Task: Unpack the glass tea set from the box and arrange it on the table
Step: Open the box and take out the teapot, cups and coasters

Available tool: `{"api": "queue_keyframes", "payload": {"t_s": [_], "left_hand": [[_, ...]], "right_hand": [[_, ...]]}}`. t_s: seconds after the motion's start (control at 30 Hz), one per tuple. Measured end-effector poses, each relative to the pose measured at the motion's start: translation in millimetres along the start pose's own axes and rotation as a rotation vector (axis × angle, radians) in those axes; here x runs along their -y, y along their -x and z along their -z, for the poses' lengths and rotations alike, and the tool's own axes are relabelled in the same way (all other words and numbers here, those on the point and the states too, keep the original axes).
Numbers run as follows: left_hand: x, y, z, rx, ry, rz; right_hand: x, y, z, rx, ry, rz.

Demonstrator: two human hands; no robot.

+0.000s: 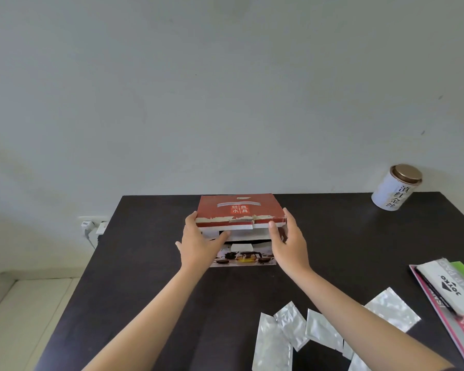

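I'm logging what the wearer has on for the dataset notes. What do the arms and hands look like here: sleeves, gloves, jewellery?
Both forearms are bare right up to the bottom edge of the picture; no sleeve shows. The left hand and right hand wear no gloves. No ring, watch or bracelet is visible on the fingers or wrists.

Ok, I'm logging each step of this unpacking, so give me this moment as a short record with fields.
stage: box being opened, no glassware out yet
box: red tea set box on the dark table, front flap folded down
left hand: at the box's left front corner
right hand: at the box's right front corner
far right: white tea tin
near side: silver foil sachets
right edge: magazines
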State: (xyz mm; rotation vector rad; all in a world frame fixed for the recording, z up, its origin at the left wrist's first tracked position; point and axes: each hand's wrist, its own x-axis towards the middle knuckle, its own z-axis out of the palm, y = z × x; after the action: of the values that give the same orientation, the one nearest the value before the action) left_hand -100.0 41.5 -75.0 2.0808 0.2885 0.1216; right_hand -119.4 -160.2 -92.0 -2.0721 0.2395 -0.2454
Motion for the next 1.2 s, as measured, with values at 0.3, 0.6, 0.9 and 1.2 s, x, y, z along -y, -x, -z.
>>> {"api": "queue_keyframes", "payload": {"t_s": [0.3,0.6,0.9,1.2], "left_hand": [[-38.2,-34.4,2.9,-0.035,0.101,-0.167],[-22.6,-88.9,-15.1,0.244,-0.628,-0.343],[9.0,-106.5,-27.3,0.331,-0.767,-0.337],[13.9,-94.6,-23.8,0.36,-0.787,-0.314]], "right_hand": [[53.7,-43.7,8.0,-0.003,-0.203,0.155],[16.0,-107.0,-15.9,0.214,0.461,0.237],[-3.6,-116.4,-35.2,0.385,0.693,0.195],[-2.6,-97.3,-32.5,0.409,0.707,0.16]]}}
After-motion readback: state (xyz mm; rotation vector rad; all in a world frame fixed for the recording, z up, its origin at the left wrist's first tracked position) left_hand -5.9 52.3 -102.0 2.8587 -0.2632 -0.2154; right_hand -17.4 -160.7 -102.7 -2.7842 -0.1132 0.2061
